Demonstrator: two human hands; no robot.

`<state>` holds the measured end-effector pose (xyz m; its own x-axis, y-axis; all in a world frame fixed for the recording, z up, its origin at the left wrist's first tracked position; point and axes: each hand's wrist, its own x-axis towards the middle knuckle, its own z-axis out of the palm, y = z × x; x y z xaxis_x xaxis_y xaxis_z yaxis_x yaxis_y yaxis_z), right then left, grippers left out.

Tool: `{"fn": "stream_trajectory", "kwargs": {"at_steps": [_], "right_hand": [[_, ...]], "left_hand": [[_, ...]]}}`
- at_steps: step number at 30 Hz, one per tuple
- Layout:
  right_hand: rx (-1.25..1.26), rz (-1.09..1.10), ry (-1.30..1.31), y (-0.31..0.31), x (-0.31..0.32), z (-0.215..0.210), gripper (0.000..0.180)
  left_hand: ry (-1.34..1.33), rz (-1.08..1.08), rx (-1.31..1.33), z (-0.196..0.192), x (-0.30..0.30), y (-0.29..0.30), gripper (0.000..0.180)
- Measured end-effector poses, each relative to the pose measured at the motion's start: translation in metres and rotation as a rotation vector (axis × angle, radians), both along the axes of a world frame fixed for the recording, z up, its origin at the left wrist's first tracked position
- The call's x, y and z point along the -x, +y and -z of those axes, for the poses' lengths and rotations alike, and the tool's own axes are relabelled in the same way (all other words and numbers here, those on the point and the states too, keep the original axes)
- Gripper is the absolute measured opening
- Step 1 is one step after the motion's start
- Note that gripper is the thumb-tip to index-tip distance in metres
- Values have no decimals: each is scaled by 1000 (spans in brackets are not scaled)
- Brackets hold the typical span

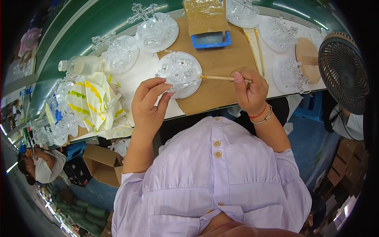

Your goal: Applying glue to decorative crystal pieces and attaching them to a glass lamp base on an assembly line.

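The left hand (pixel 149 103) pinches a clear glass piece (pixel 178 83) at its fingertips, over a round plate (pixel 188 75). The right hand (pixel 249 90) grips a thin wooden stick (pixel 217 78), its tip touching the piece. Beyond the hands sits a blue tray (pixel 211 40); right of the right hand, a fan (pixel 342 71).

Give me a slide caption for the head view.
Left hand steadies a clear glass ornament; right hand touches a thin wooden stick to it.
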<state>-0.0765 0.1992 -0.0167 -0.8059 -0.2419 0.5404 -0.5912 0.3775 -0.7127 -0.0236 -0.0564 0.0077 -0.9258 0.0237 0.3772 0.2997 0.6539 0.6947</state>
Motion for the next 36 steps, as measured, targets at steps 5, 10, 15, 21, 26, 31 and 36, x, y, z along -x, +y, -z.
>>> {"fn": "stream_trajectory", "kwargs": {"at_steps": [5, 10, 15, 21, 26, 31, 36], "right_hand": [[-41, -83, 108, -6, 0, -2, 6], [-32, -147, 140, -15, -6, -2, 8], [10, -201, 172, -21, -2, 0, 8], [-55, -92, 166, -15, -2, -4, 8], [-57, -40, 147, -9, 0, -8, 7], [-81, -72, 175, -11, 0, -5, 7], [7, -104, 139, -6, -6, -7, 3]], "left_hand": [[-6, -17, 5, 0, 0, 2, 25], [0, -12, -55, 3, -1, 7, 22], [-8, -6, -57, 3, -2, 9, 22], [-20, -9, -73, 4, -4, 10, 22], [-13, -9, -75, 5, -4, 14, 22], [15, 25, -87, 10, -6, 16, 24], [-38, -3, -67, -1, -6, 20, 28]]}}
